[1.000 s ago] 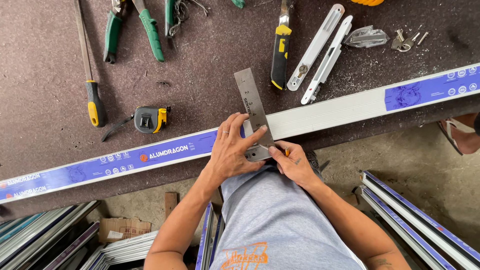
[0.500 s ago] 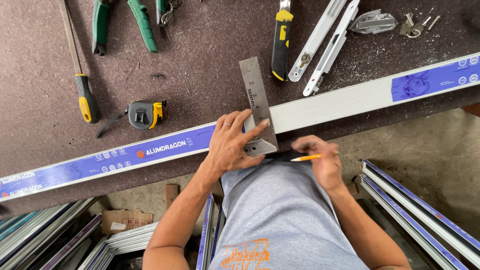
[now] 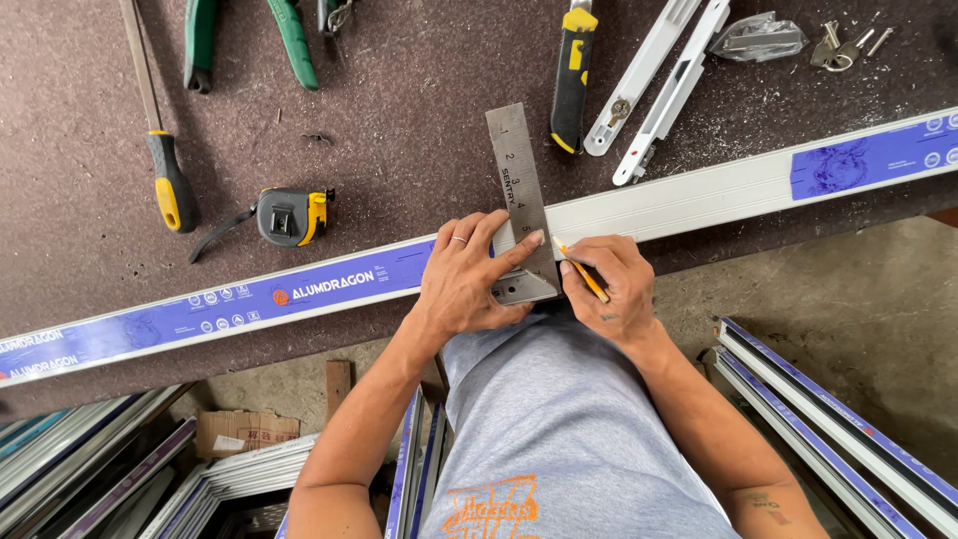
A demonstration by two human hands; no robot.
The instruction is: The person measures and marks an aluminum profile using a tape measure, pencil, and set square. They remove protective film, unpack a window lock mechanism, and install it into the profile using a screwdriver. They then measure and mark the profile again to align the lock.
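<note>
Head view: left hand [image 3: 467, 284] spread flat, pressing steel try square [image 3: 521, 195] across the long aluminium profile [image 3: 689, 205]. Right hand [image 3: 614, 284], just right of the blade, pinches a yellow pencil [image 3: 579, 269], tip at the blade's edge. Tape measure [image 3: 289, 215] lies well left.

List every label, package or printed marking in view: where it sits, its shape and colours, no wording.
Blue film label: long strip on the aluminium profile, white print, orange emblem.
Second blue label: profile's right end.
Cardboard box: lower left floor, brown with red print.
</note>
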